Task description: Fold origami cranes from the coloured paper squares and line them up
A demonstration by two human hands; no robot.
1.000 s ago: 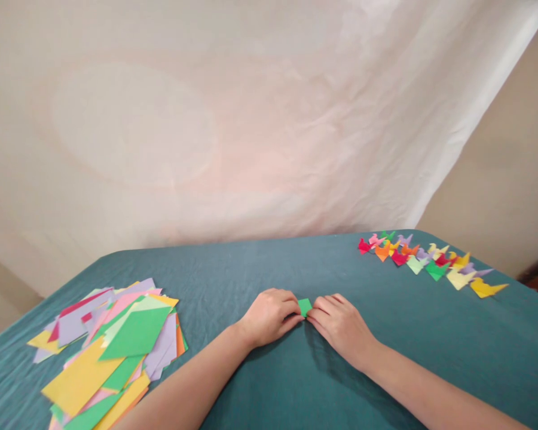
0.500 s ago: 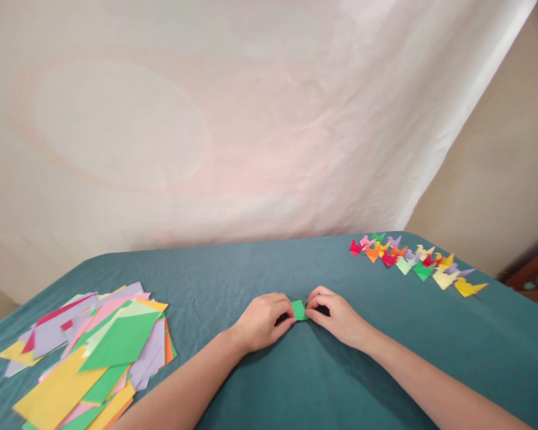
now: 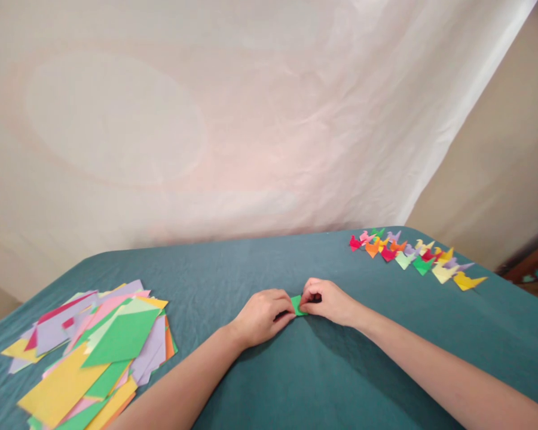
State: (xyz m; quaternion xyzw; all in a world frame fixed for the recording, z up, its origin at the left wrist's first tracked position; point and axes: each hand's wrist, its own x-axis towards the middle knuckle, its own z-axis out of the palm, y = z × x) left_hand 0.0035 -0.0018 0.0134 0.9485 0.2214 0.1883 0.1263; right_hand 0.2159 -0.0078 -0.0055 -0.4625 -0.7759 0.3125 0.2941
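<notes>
A small folded green paper [image 3: 296, 305] lies on the teal tablecloth [image 3: 323, 370] in the middle of the table. My left hand [image 3: 260, 316] pinches its left side with curled fingers. My right hand [image 3: 328, 300] is closed over its right side, fingertips pressing down on it. Most of the green paper is hidden under the fingers.
A loose pile of coloured paper sheets [image 3: 94, 352] lies at the near left. A row of several small folded paper figures [image 3: 412, 258] in mixed colours sits at the far right. A pale cloth backdrop [image 3: 233, 119] hangs behind the table.
My right hand has curled tighter and moved left over the green paper, covering more of it. The left hand has stayed in place. The view has shifted slightly.
</notes>
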